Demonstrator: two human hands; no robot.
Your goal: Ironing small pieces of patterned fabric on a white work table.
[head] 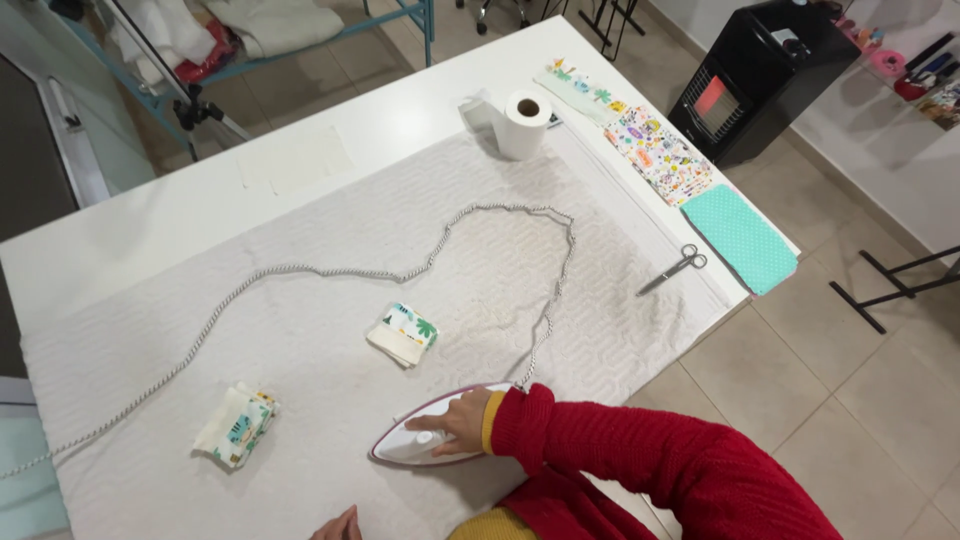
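Note:
My right hand [455,424], in a red sleeve, rests on top of a white and dark-red iron [405,447] that lies flat on the quilted white pad [330,330] near the table's front edge. The iron's braided grey cord [480,222] loops across the pad and runs off to the left. Only the fingertips of my left hand [337,525] show at the bottom edge, holding nothing. Two small folded pieces of printed fabric lie on the pad: one [403,333] just beyond the iron, the other [236,425] to its left.
A paper towel roll [524,123] stands at the table's far side. Printed fabric pieces [655,152] and a mint dotted piece [742,237] line the right edge, with scissors [673,269] beside them. A black heater [755,75] stands on the tiled floor.

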